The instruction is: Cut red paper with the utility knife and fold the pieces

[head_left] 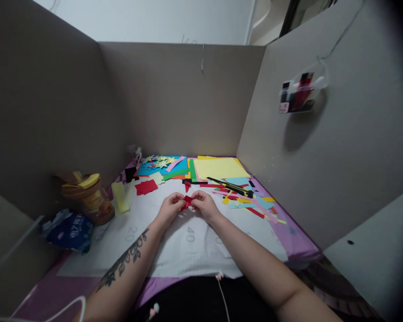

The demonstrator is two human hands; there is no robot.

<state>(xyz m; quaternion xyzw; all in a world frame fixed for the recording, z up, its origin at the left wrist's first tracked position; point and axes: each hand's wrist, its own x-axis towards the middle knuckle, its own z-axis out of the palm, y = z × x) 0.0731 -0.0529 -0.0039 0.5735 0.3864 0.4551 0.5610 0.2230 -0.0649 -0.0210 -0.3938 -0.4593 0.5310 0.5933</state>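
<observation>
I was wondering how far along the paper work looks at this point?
The pale star shapes clustered at the back left look already cut out. In progress is a small red paper piece, held between the fingers of the left hand and right hand. The red squares and large pale yellow sheet look uncut; how many are still needed, I cannot tell.
</observation>
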